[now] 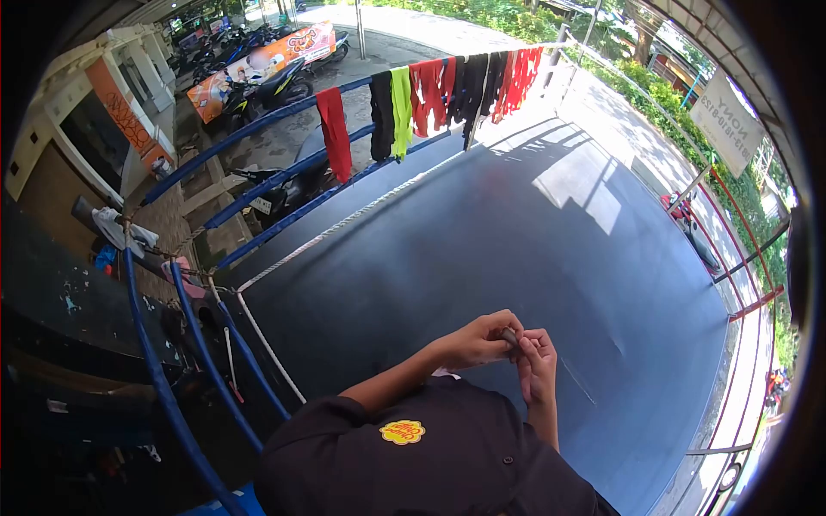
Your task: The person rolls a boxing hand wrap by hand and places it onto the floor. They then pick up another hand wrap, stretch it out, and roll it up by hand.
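My two hands meet in front of my dark shirt, above the dark blue mat of a boxing ring. My left hand (480,340) is closed with its fingers curled round a small dark greyish object (509,336), mostly hidden by the fingers, so its kind is unclear. My right hand (538,361) is also closed, thumb and fingertips pinched at the near end of that object. A thin pale line (578,383) shows just right of my right hand; whether it hangs or lies on the mat I cannot tell.
Blue ropes (284,176) run along the left and far sides, hung with red, black and lime-green cloth strips (401,112). A white rope (361,211) edges the mat (430,267). Red ropes (731,202) close the right side. Motorcycles (284,90) stand outside beyond an orange banner.
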